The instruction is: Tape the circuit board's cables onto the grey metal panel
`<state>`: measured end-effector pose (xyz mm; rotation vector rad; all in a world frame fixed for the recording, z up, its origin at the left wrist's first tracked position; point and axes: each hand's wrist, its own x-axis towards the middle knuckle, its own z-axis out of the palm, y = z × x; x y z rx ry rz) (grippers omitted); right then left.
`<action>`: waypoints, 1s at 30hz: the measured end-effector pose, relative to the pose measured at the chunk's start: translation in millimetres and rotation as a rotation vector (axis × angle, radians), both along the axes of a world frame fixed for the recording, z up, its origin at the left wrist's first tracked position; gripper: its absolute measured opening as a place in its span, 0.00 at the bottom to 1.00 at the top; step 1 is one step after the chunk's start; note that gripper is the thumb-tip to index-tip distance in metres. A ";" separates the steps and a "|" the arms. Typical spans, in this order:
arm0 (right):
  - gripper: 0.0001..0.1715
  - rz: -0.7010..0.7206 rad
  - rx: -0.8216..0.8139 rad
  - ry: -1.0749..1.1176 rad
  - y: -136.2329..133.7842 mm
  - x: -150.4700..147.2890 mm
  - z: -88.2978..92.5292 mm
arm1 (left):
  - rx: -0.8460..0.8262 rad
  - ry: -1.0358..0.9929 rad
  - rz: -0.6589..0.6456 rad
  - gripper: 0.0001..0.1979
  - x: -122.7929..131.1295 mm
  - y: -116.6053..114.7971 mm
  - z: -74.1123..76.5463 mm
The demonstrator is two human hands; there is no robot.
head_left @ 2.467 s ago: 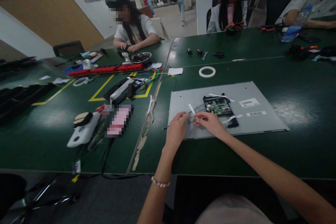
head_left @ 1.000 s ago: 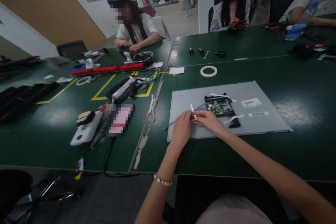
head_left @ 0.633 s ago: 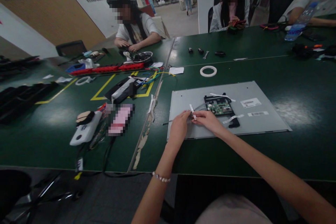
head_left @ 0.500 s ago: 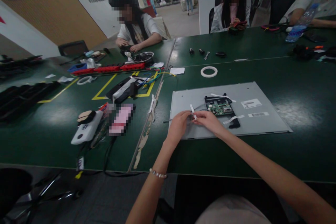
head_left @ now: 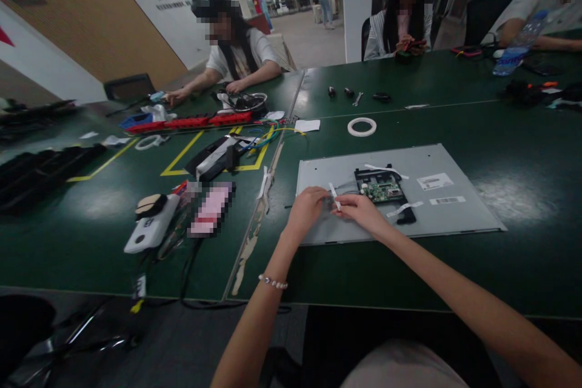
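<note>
A grey metal panel lies flat on the green table, with a small green circuit board near its middle. My left hand and my right hand meet over the panel's near left part, both with fingers pinched. Between them runs a thin cable with a white tape strip on it. The fingertips of both hands close on that cable, just left of the circuit board. A bead bracelet sits on my left wrist.
A white tape roll lies beyond the panel. To the left are a white device, loose wires, a red power strip and black trays. Three people sit across the table; small tools lie near them.
My hands stayed pinched on the cable and drew a little closer together. The person across on the left has stretched one arm out along the table.
</note>
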<state>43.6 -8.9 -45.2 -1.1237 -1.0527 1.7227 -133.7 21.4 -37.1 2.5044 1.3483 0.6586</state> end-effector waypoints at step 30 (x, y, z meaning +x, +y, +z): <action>0.14 -0.024 -0.060 0.035 1.5 -6.6 1.4 | -0.085 -0.316 0.130 0.10 2.6 6.1 -12.2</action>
